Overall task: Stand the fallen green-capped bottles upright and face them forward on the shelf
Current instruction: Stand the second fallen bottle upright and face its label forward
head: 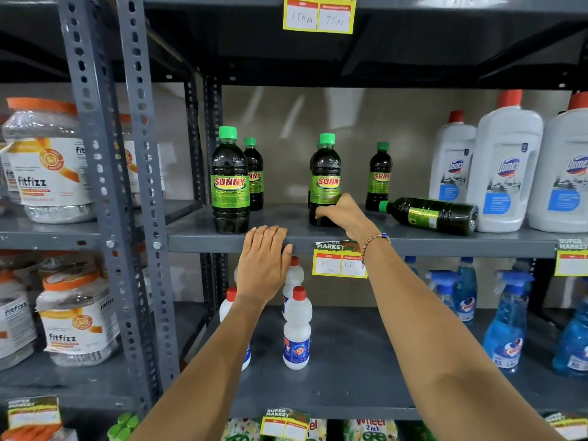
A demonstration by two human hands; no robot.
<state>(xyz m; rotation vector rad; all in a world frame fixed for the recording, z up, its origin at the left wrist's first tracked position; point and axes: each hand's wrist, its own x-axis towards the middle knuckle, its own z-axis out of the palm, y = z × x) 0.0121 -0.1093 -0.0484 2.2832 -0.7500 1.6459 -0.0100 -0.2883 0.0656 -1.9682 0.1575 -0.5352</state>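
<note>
Several dark green-capped Sunny bottles stand on the grey shelf point(286, 240). One upright bottle point(229, 183) is at the front left with another point(254, 173) behind it. My right hand point(345, 214) grips the base of the middle upright bottle point(325, 176), label facing forward; another bottle is partly hidden behind it. A smaller-looking upright bottle point(379, 175) stands farther back. One fallen bottle point(429, 215) lies on its side to the right, cap pointing left. My left hand point(264, 265) rests flat on the shelf's front edge, holding nothing.
White Domex jugs point(506, 167) stand right of the fallen bottle, touching its base. The grey upright post point(143, 186) borders the shelf on the left, with Fitfizz jars point(47, 160) beyond. Below are white red-capped bottles point(297, 329) and blue spray bottles point(509, 319). Price tags hang on shelf edges.
</note>
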